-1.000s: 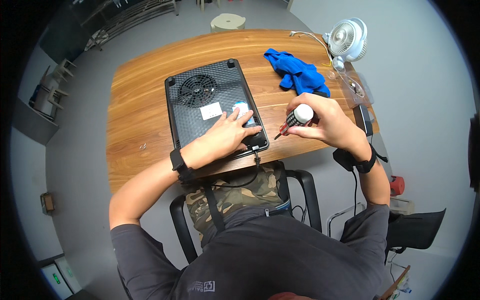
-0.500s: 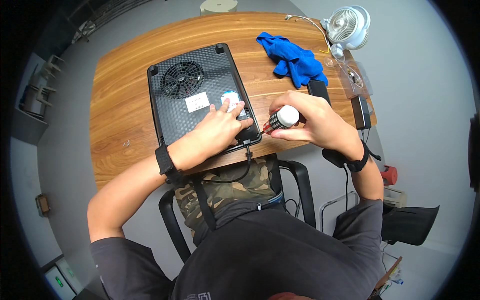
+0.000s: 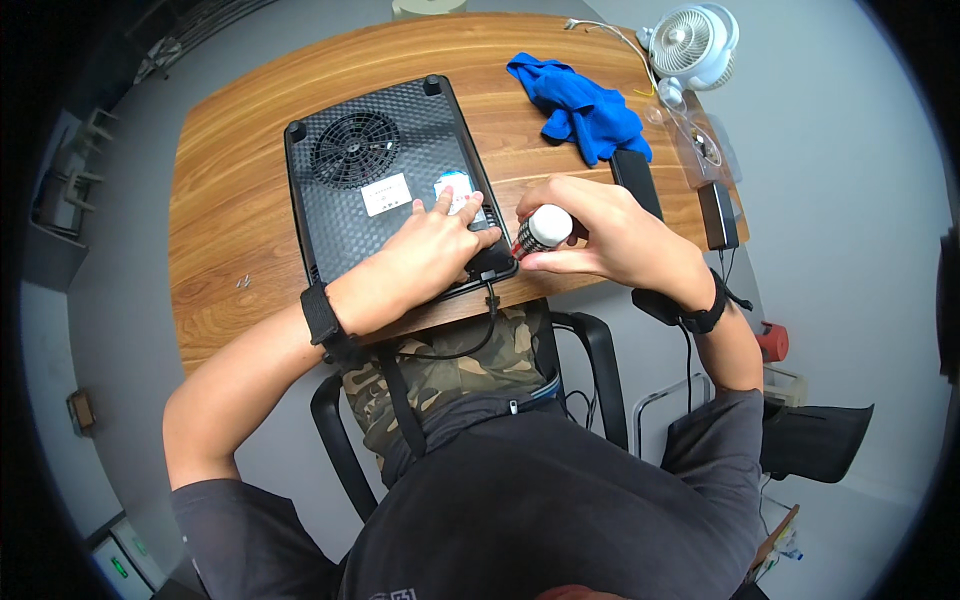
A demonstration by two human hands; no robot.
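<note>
An induction cooker (image 3: 345,225) lies upside down on the wooden table, its black textured underside up, with a round fan grille (image 3: 356,150), corner feet and labels. My left hand (image 3: 428,250) lies on its near right part, open, fingers spread and partly covering a label. My right hand (image 3: 610,230) is closed round the white-capped handle of a screwdriver (image 3: 546,230), which has red and black parts. The tool leans toward the cooker's near right corner; its tip is hard to make out. A black power cord (image 3: 492,300) leaves the cooker's near edge.
Several small screws (image 3: 243,282) lie on the table (image 3: 225,215) at the left. Toward the back right are a blue cloth (image 3: 585,110), a black case (image 3: 637,185), a black power adapter (image 3: 718,215), a clear tray (image 3: 700,150) and a white fan (image 3: 690,50).
The screwdriver and my right hand have shifted slightly left, closer to the cooker's corner. My left hand stays spread on the cooker. The whole view has shifted a little.
</note>
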